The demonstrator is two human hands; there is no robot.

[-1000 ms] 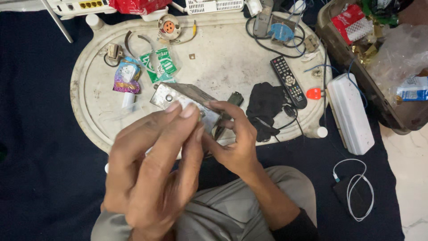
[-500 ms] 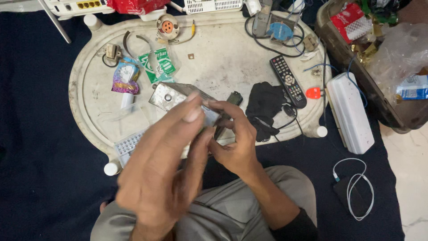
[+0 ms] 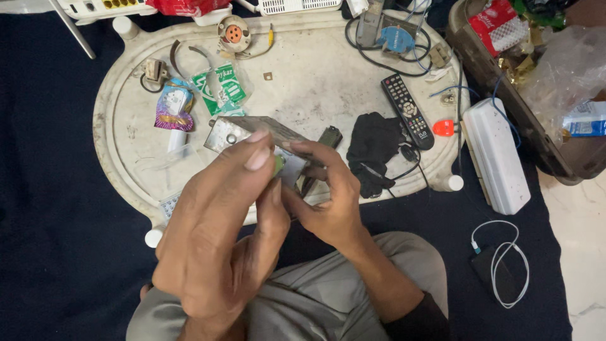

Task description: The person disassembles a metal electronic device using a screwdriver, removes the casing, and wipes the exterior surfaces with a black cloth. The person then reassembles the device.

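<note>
left hand (image 3: 218, 246): raised over the lap, back to the camera, fingers bent and pressed together, fingertips (image 3: 257, 158) pinching the near end of the grey metal box (image 3: 252, 134); a small green bit shows just under the fingertips, too hidden to tell what it is.
right hand (image 3: 328, 202): curled, thumb and fingers closed on the same grey metal box from the right side; palm side hidden.
grey metal box: flat, dull grey, held tilted between both hands just above the front part of the tray, its far corner still showing.
tray (image 3: 303, 82): oval, off-white, scuffed and stained, with a raised rim and round knobs at its edge; it lies on the dark cloth.
on the tray: a black remote control (image 3: 408, 111), a wad of black fabric (image 3: 375, 146) beside it, a green packet (image 3: 222, 88), a shiny purple wrapper (image 3: 172, 108), a round socket part (image 3: 233, 33) and looped black cable (image 3: 386, 58) at the far side.
dark cloth (image 3: 57, 189): navy, covers the floor around the tray and under the knees.
right of the tray: a long white box (image 3: 497, 154), touching the rim; nearer, a coiled white cable (image 3: 505, 260).
far right: a brown bin (image 3: 499, 95) full of packets and clear plastic; pale marble floor (image 3: 581, 265) at the corner.
</note>
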